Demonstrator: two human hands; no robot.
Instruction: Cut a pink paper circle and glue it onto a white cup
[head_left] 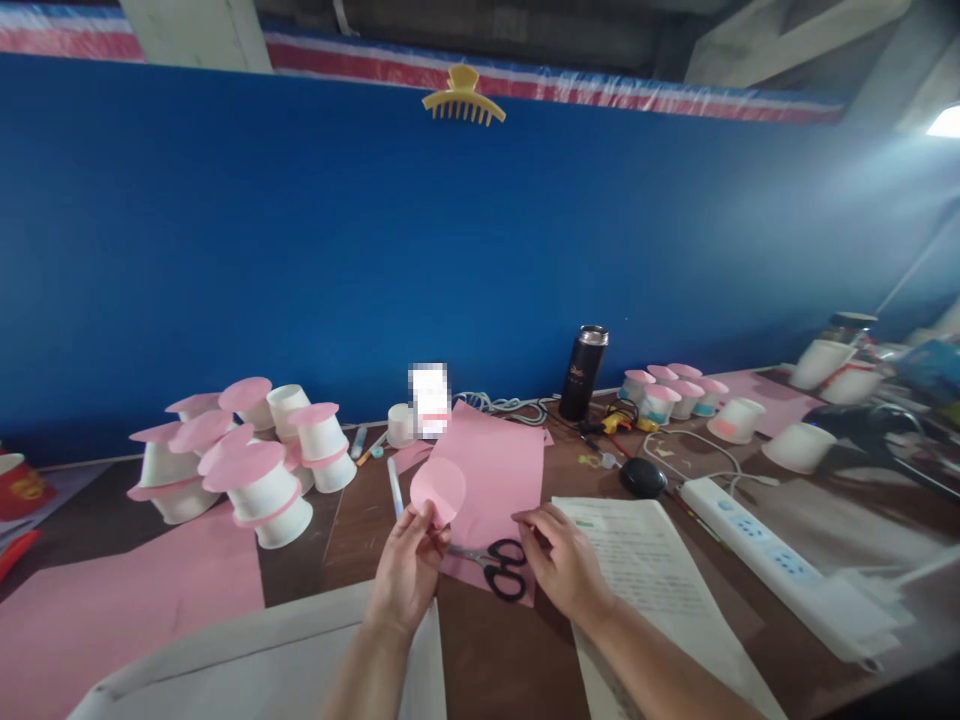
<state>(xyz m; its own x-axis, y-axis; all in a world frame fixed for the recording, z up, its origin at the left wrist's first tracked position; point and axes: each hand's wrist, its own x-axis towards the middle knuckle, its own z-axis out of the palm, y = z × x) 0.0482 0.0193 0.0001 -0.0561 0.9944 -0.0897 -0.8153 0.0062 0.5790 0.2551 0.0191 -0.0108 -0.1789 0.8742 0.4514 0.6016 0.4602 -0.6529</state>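
"Bare forearms (375, 655) nearest us, both reaching in over the tabletop. What's in the fingers?"

"Left hand (409, 565) has a pink paper disc (437, 484), pinched at its near edge with the thumb laid across the face. It stands up over the pink sheet (499, 470); I can't tell whether it touches."

"And the right hand (566, 565)?"

"Index and thumb bent, tips close together just off the sheet's right side. I can't tell whether they grip anything."

"Where are the scissors (487, 562) from there?"

"Between the two hands, on the near part of that sheet. Their long axis runs mostly crosswise, blades toward the left hand, black handles toward the right and a little nearer us. So the right hand is the closer one to the handles, which lie just below and left of its fingertips. To my mind, that's the relation that matters."

"How do the arms sit?"

"Left comes up nearly straight, palm turned inward. Right slants in from the lower right, back of the hand up, crossing the printed page (645, 560)."
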